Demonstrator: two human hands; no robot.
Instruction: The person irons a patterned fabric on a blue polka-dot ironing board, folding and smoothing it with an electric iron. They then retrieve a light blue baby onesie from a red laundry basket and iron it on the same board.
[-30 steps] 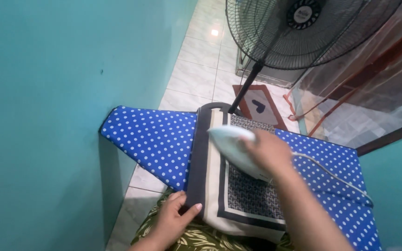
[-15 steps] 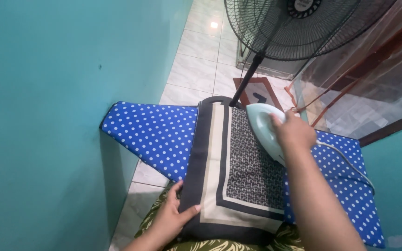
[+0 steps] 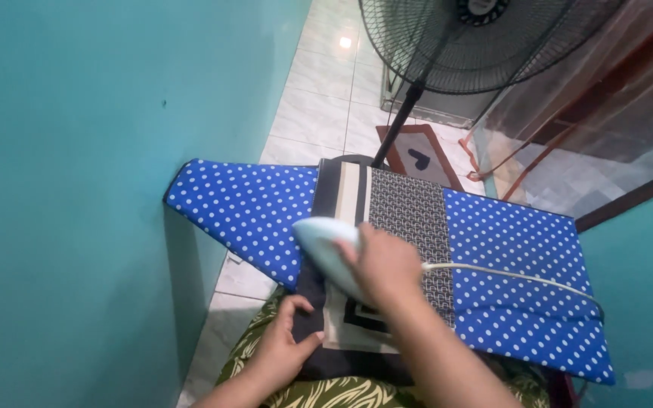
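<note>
Your right hand [image 3: 383, 261] is clamped on the handle of the pale iron [image 3: 326, 253], fingers wrapped together over the top; the iron sits on the near left part of the patterned cloth [image 3: 406, 215], nose pointing toward the board's left end. The cloth, dark with cream bands and a grid-print centre, lies across the middle of the ironing board [image 3: 251, 211], its near edge hanging off toward you. Your left hand [image 3: 285, 344] pinches that near edge at the board's front, thumb on top and fingers closed on the fabric just below the iron. The white cord [image 3: 508, 276] runs from the iron's heel over the right half of the board and drops off its right end. The board's left tip meets the teal wall [image 3: 77, 189]. Behind the board, a standing fan [image 3: 447, 45] rises on its black pole, close to the far edge. Beyond the board lies a small doormat [image 3: 417, 159] on the tiled floor [image 3: 326, 98]
</note>
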